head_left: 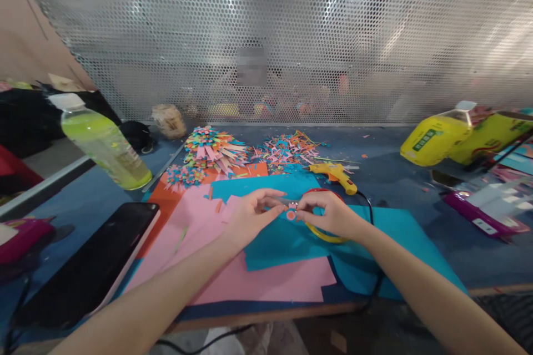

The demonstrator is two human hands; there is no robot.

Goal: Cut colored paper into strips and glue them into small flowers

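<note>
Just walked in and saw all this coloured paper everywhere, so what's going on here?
A person is doing paper craft at a blue table. Both hands, the left hand and the right hand, pinch a small rolled paper piece between their fingertips, above blue and pink paper sheets. A yellow glue gun lies just behind, next to heaps of paper strips. A green bottle and a dark tablet sit to the left.

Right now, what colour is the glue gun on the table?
Yellow with an orange tip, the glue gun shows best in the head view.
</note>
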